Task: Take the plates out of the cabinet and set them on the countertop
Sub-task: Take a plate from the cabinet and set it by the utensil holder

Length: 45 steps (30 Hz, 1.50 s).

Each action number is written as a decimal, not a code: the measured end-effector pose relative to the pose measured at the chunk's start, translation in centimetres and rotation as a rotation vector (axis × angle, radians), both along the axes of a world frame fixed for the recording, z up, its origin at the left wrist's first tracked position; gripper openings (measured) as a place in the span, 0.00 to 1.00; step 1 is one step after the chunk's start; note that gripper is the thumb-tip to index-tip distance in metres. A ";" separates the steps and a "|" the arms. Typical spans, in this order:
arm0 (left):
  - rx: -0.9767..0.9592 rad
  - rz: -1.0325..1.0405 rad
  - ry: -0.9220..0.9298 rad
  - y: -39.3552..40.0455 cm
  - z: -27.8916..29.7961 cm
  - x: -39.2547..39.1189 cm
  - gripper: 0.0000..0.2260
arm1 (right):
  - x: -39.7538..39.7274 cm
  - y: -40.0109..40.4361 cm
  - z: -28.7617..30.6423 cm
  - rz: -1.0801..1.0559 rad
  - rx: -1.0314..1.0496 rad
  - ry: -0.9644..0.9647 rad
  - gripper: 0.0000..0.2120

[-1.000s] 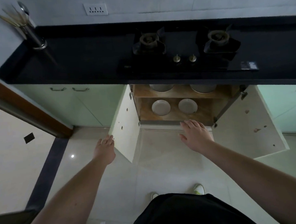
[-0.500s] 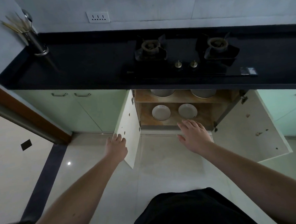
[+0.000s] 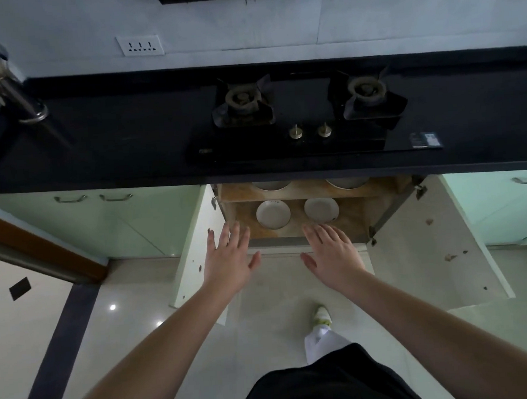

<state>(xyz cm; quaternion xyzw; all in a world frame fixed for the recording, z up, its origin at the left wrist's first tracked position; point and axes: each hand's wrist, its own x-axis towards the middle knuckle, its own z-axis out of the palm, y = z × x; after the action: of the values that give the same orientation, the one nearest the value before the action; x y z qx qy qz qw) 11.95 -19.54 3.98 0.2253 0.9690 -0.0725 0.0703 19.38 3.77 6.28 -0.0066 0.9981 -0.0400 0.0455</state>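
Cabinet [image 3: 235, 213]: two plates [image 3: 273, 214], two bowls [image 3: 272, 185].

The scene is dim and bluish, with soft, weak shadows. The black tabletop [image 3: 98, 147] is almost without detail. A small glare spot shines on the floor [image 3: 112, 307] at near left. Straight lines bend at the edges, and the utensil holder [image 3: 5, 82] at far left is smeared.

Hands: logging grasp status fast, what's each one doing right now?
Left hand: open, empty, in front of the cabinet.
Right hand: open, empty, just short of the plates.
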 end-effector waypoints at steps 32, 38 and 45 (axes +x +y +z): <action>0.221 0.089 0.047 10.4 -25.4 -19.1 0.34 | -22.3 6.3 -27.3 -0.024 -0.089 0.115 0.29; 0.262 0.078 0.148 11.1 -32.3 -23.9 0.33 | -26.5 6.9 -34.3 -0.019 -0.081 0.143 0.30; 0.340 0.025 0.326 11.3 -37.5 -26.8 0.32 | -29.1 7.2 -39.0 0.015 0.016 0.311 0.28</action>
<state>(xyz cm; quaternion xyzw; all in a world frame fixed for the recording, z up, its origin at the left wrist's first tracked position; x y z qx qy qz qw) -14.81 -8.22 -33.55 0.2070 0.9686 0.0573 -0.1253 -9.71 11.01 -32.74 -0.0200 0.9933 -0.0304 -0.1093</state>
